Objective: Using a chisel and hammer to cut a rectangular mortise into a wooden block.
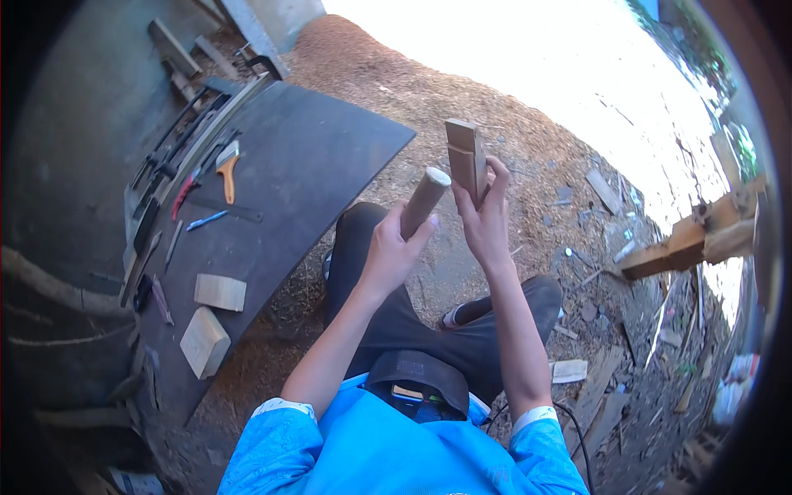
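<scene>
So the workspace is a rough, dusty spot: wood shavings (pixel 388 78) cover the ground across the top middle of the frame, bright daylight washes out the upper right, and a dark table (pixel 330 124) slants through the left half. Toward the table's left side there's a brush (pixel 228 177) with an orange handle and a blue pen (pixel 206 220), with two pale offcuts (pixel 219 292) down at its lower edge.

Only the head view to go on here. The person is sitting with knees bent, and both wooden pieces are up in the hands around the center of the frame, off the table. The left hand (pixel 390 254) has its fingers curled round the lower part of a round rod (pixel 424 204), thumb along the right side, pale end tipped up and to the right. The right hand (pixel 487 216) is pinching the lower part of a flat stick (pixel 465 157) between thumb and fingers; the stick is nearly upright, with a step cut across its face near the top. Rod and stick are just beside each other, can't tell if they touch.

Looks to me like the step in hand is simply holding and lining up the two pieces. If so, the next move calls for a firm pinch on the stick, a controlled wrist on the rod, and the right fingers kept clear of the rod's end.
</scene>
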`<state>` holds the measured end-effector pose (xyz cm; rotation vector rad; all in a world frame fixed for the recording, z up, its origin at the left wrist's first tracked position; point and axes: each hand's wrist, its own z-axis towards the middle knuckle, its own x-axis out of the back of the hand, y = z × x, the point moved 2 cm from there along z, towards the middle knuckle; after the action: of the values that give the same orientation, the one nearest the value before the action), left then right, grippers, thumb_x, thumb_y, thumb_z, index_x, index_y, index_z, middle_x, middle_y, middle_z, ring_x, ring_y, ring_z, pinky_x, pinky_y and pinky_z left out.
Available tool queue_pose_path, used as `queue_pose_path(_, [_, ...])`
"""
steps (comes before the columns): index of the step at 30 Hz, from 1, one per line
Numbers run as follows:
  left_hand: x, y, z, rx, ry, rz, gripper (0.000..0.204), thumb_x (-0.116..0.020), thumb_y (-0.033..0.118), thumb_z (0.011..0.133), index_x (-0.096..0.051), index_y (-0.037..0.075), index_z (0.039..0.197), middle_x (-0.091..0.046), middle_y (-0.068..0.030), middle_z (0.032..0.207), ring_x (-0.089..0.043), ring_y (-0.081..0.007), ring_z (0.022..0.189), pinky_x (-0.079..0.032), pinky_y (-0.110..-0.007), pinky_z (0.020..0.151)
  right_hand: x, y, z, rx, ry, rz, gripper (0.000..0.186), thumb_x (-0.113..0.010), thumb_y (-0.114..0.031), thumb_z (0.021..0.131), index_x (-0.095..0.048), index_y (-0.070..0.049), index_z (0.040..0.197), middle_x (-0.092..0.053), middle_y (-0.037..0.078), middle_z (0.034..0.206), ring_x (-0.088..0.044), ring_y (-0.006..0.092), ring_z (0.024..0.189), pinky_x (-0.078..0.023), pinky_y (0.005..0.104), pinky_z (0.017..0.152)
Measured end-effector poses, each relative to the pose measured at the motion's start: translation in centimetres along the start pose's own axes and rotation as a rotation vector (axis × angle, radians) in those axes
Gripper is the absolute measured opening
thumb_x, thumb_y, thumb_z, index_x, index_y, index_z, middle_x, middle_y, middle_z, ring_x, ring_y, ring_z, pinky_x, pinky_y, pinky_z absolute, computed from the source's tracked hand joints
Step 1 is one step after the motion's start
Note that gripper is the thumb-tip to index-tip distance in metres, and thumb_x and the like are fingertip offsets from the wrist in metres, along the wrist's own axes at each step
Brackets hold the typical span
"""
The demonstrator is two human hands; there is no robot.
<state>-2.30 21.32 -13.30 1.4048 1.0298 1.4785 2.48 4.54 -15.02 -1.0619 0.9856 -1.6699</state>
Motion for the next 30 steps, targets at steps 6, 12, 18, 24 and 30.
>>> queue_pose_path(6, [7.8, 0.4, -6.3, 0.056, 0.274, 0.007, 0.036, -0.069, 0.031, 0.096, -0.059, -0.001, 0.110, -0.068, -0.0141, 0.088, -0.069, -0.0191, 0.087, -0.053, -0.036, 0.076, -5.3, -5.8, 0.6, 0.412, -0.288, -0.554, 0.061, -0.070, -0.023, 0.094, -0.045, -0.016, 0.150, -0.071, 0.017, 0.106, -0.072, 0.0349, 0.092, -0.055, 0.0458, 0.076])
queue_pose_path(12, [10.7, -0.5, -10.6, 0.029, 0.494, -0.076, 0.033, -0.070, 0.031, 0.096, -0.059, 0.002, 0.106, -0.064, -0.0053, 0.084, -0.060, -0.0096, 0.078, -0.048, -0.029, 0.068, -7.8, -10.1, 3.2, 0.590, -0.390, -0.717, 0.056, -0.073, -0.024, 0.091, -0.056, -0.018, 0.144, -0.073, 0.010, 0.103, -0.074, 0.0292, 0.090, -0.058, 0.0414, 0.075])
queue_pose_path(18, [13.1, -0.8, -14.6, 0.061, 0.605, -0.025, 0.033, -0.070, 0.031, 0.096, -0.059, 0.002, 0.106, -0.064, -0.0061, 0.084, -0.063, -0.0111, 0.077, -0.049, -0.029, 0.064, -15.8, -12.9, 5.7, 0.753, -0.472, -0.752, 0.049, -0.073, -0.023, 0.092, -0.061, -0.021, 0.139, -0.069, 0.011, 0.117, -0.072, 0.0290, 0.099, -0.057, 0.0436, 0.083])
queue_pose_path(24, [15.3, -0.1, -18.7, 0.086, 0.664, 0.029, 0.034, -0.072, 0.027, 0.094, -0.056, 0.002, 0.112, -0.067, -0.0130, 0.095, -0.069, -0.0232, 0.086, -0.053, -0.037, 0.069, -19.7, -17.4, -0.8, 0.937, -0.413, -0.571, 0.043, -0.073, -0.019, 0.092, -0.064, -0.017, 0.134, -0.066, 0.011, 0.121, -0.067, 0.0302, 0.110, -0.055, 0.0444, 0.090])
queue_pose_path(30, [18.9, 1.1, -22.7, 0.049, 0.729, 0.157, 0.044, -0.073, 0.024, 0.092, -0.050, 0.002, 0.122, -0.068, -0.0174, 0.104, -0.073, -0.0321, 0.095, -0.058, -0.040, 0.077, -22.6, -19.3, -7.5, 0.800, -0.841, -0.267, 0.046, -0.074, -0.025, 0.092, -0.064, -0.017, 0.135, -0.066, 0.013, 0.122, -0.064, 0.0297, 0.115, -0.050, 0.0453, 0.097])
